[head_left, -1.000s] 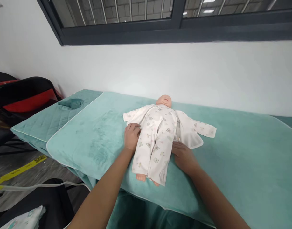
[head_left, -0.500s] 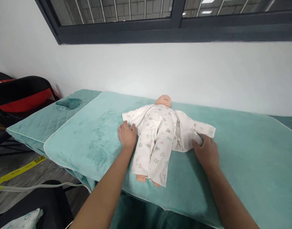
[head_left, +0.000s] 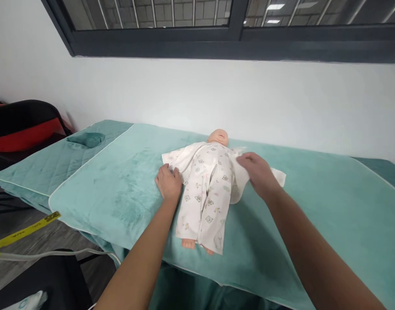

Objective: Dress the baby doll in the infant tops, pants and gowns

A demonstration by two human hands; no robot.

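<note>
Lower left: black chair [head_left: 44,280], white cable [head_left: 55,255], both out of the hands' way. Centre: dressed doll [head_left: 213,163] lies face up on teal bed [head_left: 103,181], probably for front access. Left hand [head_left: 169,183] rests at near-side sleeve [head_left: 180,156], likely steadying; pinching or not, can't tell. Right hand [head_left: 258,174] grasps lifted jacket flap [head_left: 237,181], partly blocking other sleeve [head_left: 280,176]. Far: wall [head_left: 184,92], barred window [head_left: 152,45] across top.

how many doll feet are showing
2: one foot pokes out below the trouser leg nearer the left hand; the other foot, partly hidden by cloth, shows below the other trouser leg.
</note>
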